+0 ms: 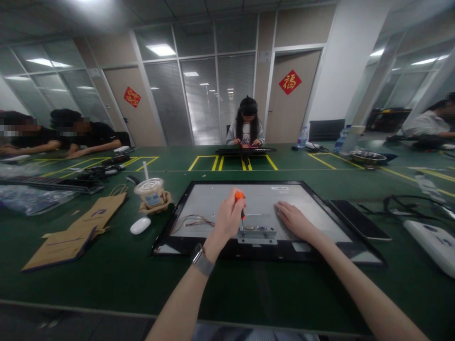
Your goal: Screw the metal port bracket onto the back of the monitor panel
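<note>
Work looks partway along: one bracket (258, 235) sits on the back of one panel (265, 201), at six o'clock from its centre, and one screwdriver (241, 195) stands nearly upright over the bracket's left end. That placing is done; the fastening appears to be in hand. How many screws are in or left is too small to tell. One bundle of wires (194, 220) lies loose at nine o'clock on the panel, perhaps work left over.

The left hand (229, 213), at nine o'clock, has its fingers wrapped narrowly around the screwdriver's handle. The right hand (293, 219), at three o'clock, lies flat on the panel, fingers straight and close together, gripping nothing.

Around the panel, counted: one cup (151, 193) at ten o'clock, one mouse (140, 226) at nine, one black slab (359, 220) at three, two bottles (303, 137) between one and two. Four other people are in view: one at twelve, two toward ten, one toward two.
</note>
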A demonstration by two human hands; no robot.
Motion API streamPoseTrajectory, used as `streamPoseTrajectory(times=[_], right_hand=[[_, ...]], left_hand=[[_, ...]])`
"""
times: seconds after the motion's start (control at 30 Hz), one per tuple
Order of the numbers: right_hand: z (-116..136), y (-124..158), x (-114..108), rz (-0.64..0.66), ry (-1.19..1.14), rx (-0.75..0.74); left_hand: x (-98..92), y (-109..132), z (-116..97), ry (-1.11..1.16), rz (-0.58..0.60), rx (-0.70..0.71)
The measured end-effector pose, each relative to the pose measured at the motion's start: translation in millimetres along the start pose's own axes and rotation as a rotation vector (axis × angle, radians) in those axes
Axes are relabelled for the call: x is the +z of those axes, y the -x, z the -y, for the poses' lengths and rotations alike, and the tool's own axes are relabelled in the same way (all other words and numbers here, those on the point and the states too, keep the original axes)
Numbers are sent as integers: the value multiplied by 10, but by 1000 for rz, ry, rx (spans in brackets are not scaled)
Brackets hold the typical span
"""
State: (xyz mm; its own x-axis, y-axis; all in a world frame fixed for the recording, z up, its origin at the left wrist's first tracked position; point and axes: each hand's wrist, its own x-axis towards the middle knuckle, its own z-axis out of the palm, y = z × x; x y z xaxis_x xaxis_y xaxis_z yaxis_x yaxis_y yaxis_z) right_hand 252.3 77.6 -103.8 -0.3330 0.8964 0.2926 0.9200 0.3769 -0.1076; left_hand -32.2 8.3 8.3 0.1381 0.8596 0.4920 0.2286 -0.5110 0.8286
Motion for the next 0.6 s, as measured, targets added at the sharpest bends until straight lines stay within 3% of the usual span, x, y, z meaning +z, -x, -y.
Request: streamPoseTrajectory(times=[0.37, 0.5, 0.6], right_hand=[[15, 9, -21, 3, -33, 8], [26, 5, -36, 15, -19, 6], [28, 7, -43, 11, -28, 3]], left_hand=[[-37, -60, 12, -78, -244, 91], [-142, -104, -17, -14, -416, 61], [-237, -151, 9, -119, -420, 7]])
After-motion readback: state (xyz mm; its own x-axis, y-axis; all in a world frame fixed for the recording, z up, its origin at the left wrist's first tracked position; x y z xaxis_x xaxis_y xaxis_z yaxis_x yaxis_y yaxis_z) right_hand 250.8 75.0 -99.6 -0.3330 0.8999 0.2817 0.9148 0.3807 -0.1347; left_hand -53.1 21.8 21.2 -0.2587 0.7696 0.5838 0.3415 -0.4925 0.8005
